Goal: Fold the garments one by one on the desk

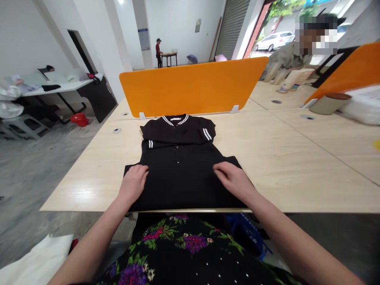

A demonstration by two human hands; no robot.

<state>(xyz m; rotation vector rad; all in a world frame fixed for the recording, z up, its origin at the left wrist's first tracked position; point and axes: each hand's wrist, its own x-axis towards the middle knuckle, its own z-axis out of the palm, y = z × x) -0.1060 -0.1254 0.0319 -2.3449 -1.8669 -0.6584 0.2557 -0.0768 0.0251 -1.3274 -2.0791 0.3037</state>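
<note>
Nearest me, the left hand (pixel 133 184) and right hand (pixel 234 180) rest at either side of a black shirt (pixel 178 178), fingers curled; whether they pinch cloth, I can't tell. The shirt lies along the pale table's (pixel 297 166) near edge, its collar (pixel 174 119) (white-striped) toward the orange divider (pixel 192 87). Far beyond stands a person in red (pixel 158 50).

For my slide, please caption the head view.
Left hand and right hand at a black shirt on a table, orange divider beyond.
</note>
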